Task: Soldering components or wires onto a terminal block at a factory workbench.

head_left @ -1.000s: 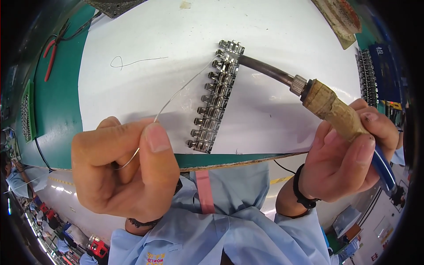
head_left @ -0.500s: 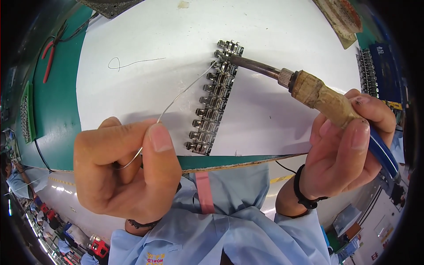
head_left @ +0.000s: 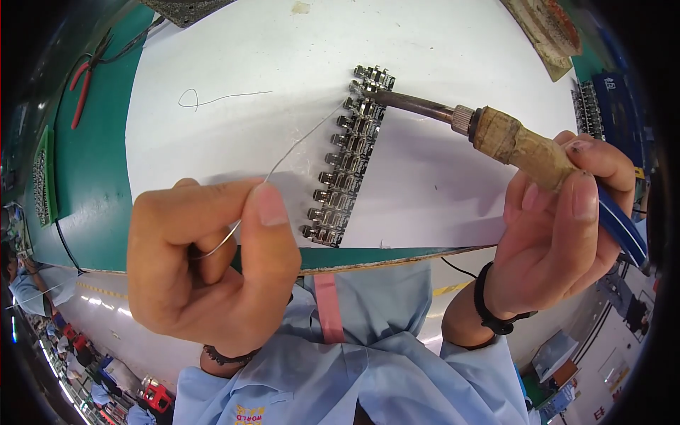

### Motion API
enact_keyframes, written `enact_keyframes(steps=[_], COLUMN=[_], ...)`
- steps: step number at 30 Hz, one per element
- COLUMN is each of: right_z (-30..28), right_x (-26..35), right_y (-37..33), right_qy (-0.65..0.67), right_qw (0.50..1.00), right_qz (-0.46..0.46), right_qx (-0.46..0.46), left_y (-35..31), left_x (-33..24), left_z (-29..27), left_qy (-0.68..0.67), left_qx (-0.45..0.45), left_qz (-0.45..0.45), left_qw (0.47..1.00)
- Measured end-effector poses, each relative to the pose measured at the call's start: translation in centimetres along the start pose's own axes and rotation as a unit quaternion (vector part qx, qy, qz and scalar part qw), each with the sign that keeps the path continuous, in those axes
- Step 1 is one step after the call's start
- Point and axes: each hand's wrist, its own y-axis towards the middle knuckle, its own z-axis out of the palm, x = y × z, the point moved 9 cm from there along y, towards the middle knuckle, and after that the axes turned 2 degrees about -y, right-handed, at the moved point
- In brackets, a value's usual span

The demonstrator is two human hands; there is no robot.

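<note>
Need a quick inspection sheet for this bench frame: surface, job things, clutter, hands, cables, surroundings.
Surface: white sheet lying on a green mat.
Job's things: strip of small metal connectors flat on the sheet; soldering iron with its tip at the strip's upper end; thin solder wire running up to the same spot.
Clutter: loose wire offcut on the sheet; red-handled pliers on the mat; worn sponge pad at top right.
Grippers: left hand pinches the solder wire; right hand grips the iron's handle.
Cables: blue cord leaving the iron's handle; thin black lead at the mat's edge.
Surroundings: more connector strips at right; floor and other workers below, blurred.
</note>
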Motion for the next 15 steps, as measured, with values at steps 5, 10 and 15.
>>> enact_keyframes(steps=[5,10,15], right_z=[0.2,0.5,-0.1], right_x=[0.2,0.1,-0.5], right_y=[0.5,1.1,1.1], right_qy=[0.026,0.026,0.087], right_qw=[0.999,0.999,0.996], right_qz=[-0.018,-0.011,-0.019], right_qx=[0.010,0.034,0.029], left_y=[-0.2,-0.3,-0.3], left_x=[-0.1,0.3,0.3], left_z=[-1.0,-1.0,-1.2], left_qy=[-0.042,-0.037,-0.034], left_qx=[-0.051,-0.058,-0.054], left_qz=[0.031,0.003,0.012], left_qw=[0.997,0.998,0.998])
